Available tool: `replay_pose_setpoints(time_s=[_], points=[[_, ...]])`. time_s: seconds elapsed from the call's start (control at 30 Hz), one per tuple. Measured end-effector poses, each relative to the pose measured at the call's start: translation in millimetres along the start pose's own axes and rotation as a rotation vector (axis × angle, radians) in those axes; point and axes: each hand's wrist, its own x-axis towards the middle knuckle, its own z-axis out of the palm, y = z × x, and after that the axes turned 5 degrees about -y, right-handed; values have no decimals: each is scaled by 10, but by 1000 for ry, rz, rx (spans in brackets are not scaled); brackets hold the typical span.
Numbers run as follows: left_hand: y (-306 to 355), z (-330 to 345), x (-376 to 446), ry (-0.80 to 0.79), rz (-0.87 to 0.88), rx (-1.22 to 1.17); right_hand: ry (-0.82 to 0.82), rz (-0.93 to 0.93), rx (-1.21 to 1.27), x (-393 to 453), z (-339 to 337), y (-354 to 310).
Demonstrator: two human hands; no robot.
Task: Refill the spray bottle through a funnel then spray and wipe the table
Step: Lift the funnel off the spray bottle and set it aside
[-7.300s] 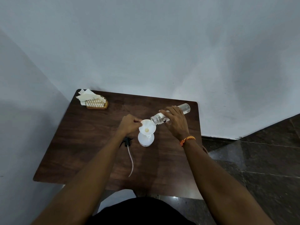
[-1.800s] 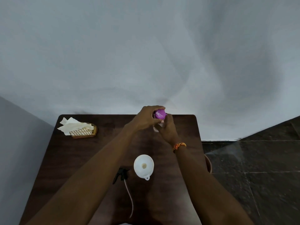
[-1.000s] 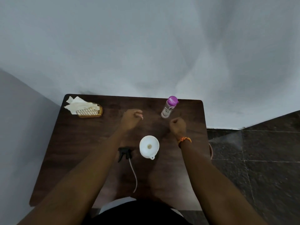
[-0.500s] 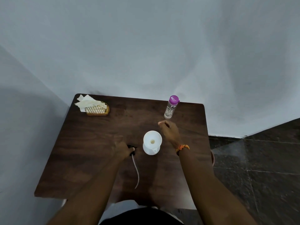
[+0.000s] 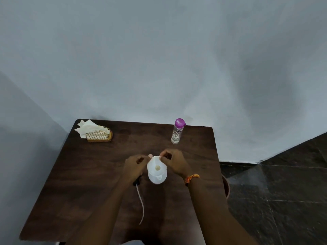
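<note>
The funnel (image 5: 156, 166) is seated in the neck of the white spray bottle (image 5: 158, 176), which is standing upright near the middle of the table (image 5: 88, 174), a little toward the near edge. The funnel's rim is being pinched at its far side by the right hand (image 5: 174, 162), thumb and forefinger closed on the thin plastic, the other fingers curled. The left hand (image 5: 135, 165) is being held against the rim's left side with fingers curled; whether it is actually gripping the rim cannot be told. The step in hand appears to be lifting the funnel out. It is best drawn straight up, with the bottle steadied, so that the light bottle is not tipped and drips are not spilled. The sprayer head (image 5: 137, 181) with its dip tube is lying just left of the bottle, partly under the left wrist. The purple-capped bottle (image 5: 177, 131) is standing by the far edge, toward the right corner, and the tissue holder (image 5: 99, 135) at the far left corner.
</note>
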Motion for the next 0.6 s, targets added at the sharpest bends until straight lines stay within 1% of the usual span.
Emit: replay_pose_setpoints(time_s=[0.1, 0.2, 0.3, 0.43, 0.53, 0.6], points=[[-54, 2, -44, -25, 39, 6, 46, -34, -4, -20, 7, -63], [-104, 0, -68, -1, 78, 7, 73, -67, 1, -57, 26, -86], [-109, 11, -75, 27, 113, 61, 85, -64, -2, -106, 36, -76], [-91, 25, -75, 55, 154, 79, 148, -87, 17, -154, 60, -61], [-82, 55, -92, 59, 166, 125, 132, -81, -7, -180, 79, -53], [-91, 68, -89, 79, 144, 85, 165, -117, -3, -185, 97, -41]])
